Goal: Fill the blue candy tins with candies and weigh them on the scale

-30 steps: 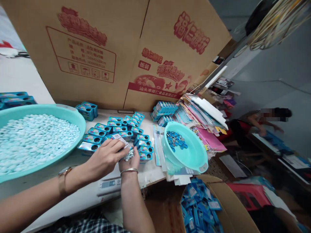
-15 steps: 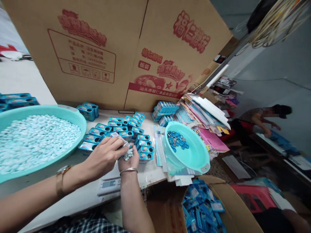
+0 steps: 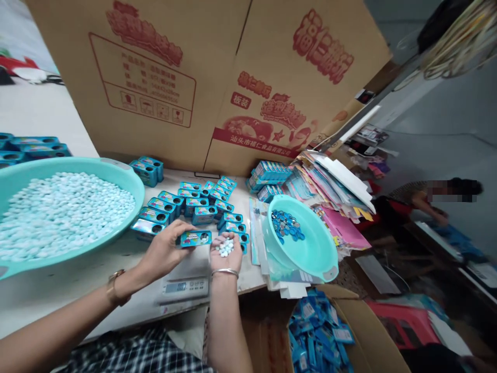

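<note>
My left hand (image 3: 166, 249) grips a small blue candy box (image 3: 194, 238) by its left end, its printed face and round opening showing. White pieces appear in that opening. Beside it, my right hand (image 3: 235, 255) is cupped palm up around a small heap of pale candies (image 3: 224, 247). A digital scale (image 3: 185, 290) lies below my hands on the white table. Several more blue boxes (image 3: 204, 213) with dark round holes stand just beyond. On the left, a large turquoise basin (image 3: 134, 181) is full of the same pale candies.
A turquoise bowl (image 3: 316, 254) with round blue caps (image 3: 286, 226) sits right, beside stacked printed cards (image 3: 334, 181). An open carton (image 3: 361, 321) below holds many blue boxes (image 3: 320, 331). A big cardboard box (image 3: 202, 93) walls off the back. Another person (image 3: 419, 197) works far right.
The blue box was over my right palm, its pale back up; now it is held level to the left, opening side showing. My right hand has moved right, its candies uncovered.
</note>
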A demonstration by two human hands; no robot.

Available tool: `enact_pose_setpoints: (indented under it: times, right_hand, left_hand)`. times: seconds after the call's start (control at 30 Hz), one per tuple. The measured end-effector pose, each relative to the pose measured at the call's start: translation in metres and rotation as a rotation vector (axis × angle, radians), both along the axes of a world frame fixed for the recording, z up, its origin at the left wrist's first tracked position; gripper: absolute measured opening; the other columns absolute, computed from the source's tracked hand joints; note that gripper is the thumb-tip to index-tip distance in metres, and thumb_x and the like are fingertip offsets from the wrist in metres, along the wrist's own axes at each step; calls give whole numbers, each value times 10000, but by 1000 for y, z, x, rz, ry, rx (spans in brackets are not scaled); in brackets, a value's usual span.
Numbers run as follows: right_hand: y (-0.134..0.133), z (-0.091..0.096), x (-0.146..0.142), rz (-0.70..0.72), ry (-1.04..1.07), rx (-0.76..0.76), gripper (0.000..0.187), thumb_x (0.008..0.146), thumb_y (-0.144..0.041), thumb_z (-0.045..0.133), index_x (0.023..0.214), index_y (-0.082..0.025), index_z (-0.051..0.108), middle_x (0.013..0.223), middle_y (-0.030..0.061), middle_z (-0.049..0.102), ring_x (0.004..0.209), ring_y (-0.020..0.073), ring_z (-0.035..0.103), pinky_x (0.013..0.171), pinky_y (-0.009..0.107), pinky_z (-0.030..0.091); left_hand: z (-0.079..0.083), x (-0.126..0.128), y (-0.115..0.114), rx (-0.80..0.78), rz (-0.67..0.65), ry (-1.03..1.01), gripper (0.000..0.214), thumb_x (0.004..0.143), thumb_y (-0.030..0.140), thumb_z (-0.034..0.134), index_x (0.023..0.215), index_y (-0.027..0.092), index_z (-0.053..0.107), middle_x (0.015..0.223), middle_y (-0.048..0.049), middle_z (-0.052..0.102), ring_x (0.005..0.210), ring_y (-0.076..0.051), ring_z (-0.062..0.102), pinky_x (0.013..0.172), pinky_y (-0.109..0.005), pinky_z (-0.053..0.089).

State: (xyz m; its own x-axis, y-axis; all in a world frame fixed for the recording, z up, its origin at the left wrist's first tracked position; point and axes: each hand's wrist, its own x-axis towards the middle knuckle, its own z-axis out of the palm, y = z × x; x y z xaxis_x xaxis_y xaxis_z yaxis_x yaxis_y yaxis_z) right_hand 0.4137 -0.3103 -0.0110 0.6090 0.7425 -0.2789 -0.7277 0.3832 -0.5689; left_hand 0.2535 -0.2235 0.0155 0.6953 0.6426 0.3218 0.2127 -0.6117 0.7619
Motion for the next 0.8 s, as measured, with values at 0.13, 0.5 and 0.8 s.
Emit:
enact_pose_setpoints:
  times: [0.13,0.5,0.8]
  right_hand:
    - [-11,5,16,-22,31,113,199,804,-326,612,692,-201,505,615,-65,477,453,55,375,417,162,325]
    - [-23,12,26,-29,139,116,118,788,-271,626,738,-202,543,681,-46,516,583,73,504,492,166,424]
    - [-15,15,24,61,149,219,138,814,-266,665,800,-196,546,658,-67,511,457,34,386,386,122,301]
  left_hand:
    - [-27,1,-5,-83,-5,-15,268,805,262,637,1068,211,622,1061,-54,653,982,-220,620,869,-354,510]
    - [-1,-51,4,-46,161,-71,662,839,465,655,1410,242,406,1386,-106,518,1277,-280,503,1091,-498,417]
    - [10,-88,3,-82,278,-37,557,834,547,621,1319,294,517,1291,-39,600,1171,-265,589,1057,-477,471]
